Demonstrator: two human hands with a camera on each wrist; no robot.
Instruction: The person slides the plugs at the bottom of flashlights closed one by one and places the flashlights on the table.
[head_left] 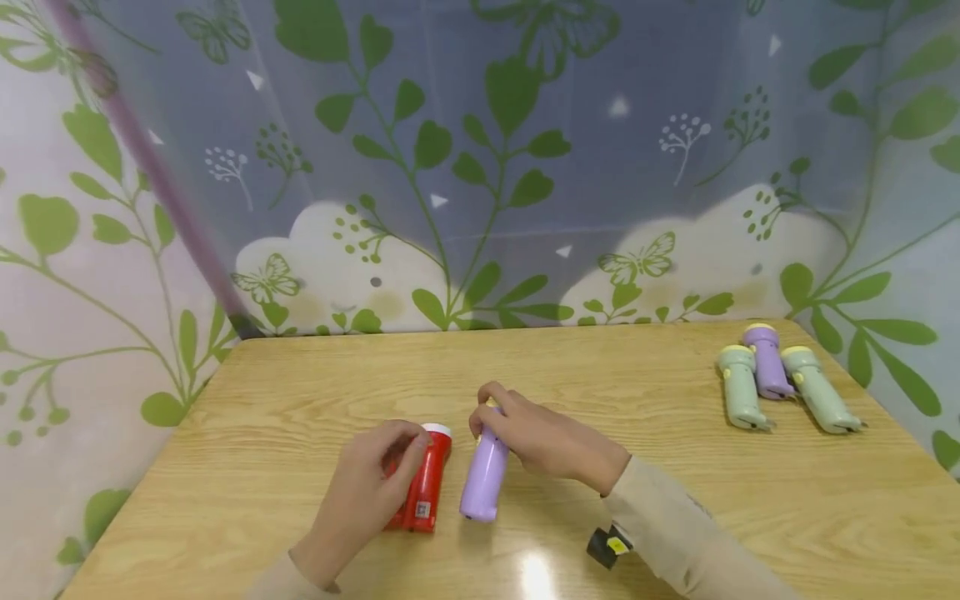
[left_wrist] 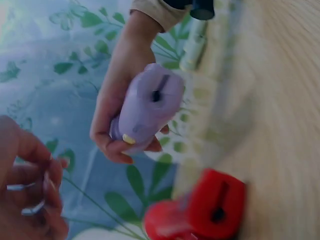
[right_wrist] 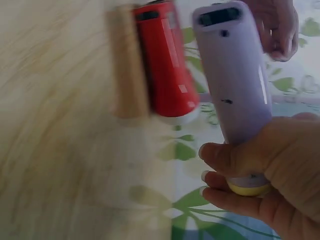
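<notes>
Your right hand (head_left: 525, 429), reaching in from 4 o'clock, has its grip closed around the head of a glossy lilac cylindrical flashlight (head_left: 486, 479) with a yellow rim. That flashlight is near the middle of the pale wood-grain counter (head_left: 337, 375), head towards 12 o'clock and slotted tail towards 6; you cannot tell from these views whether the tail touches the surface. At its 9 o'clock, just beside it, is a shiny red cylindrical flashlight (head_left: 429, 483) with a white rim, its head also towards 12. Your left hand (head_left: 371, 471) hovers close to the red one's 9 o'clock side, fingers loosely curled, thumb near the fingertips, grip holding nothing; it partly covers a second red shape (head_left: 395, 518). Well apart, at the counter's 2 o'clock, a second lilac flashlight (head_left: 768, 367) lies between two pale-green flashlights (head_left: 742, 392). A small black piece with a yellow patch (head_left: 602, 547) sits at 4 o'clock from the held flashlight, by your right sleeve (head_left: 675, 525).
</notes>
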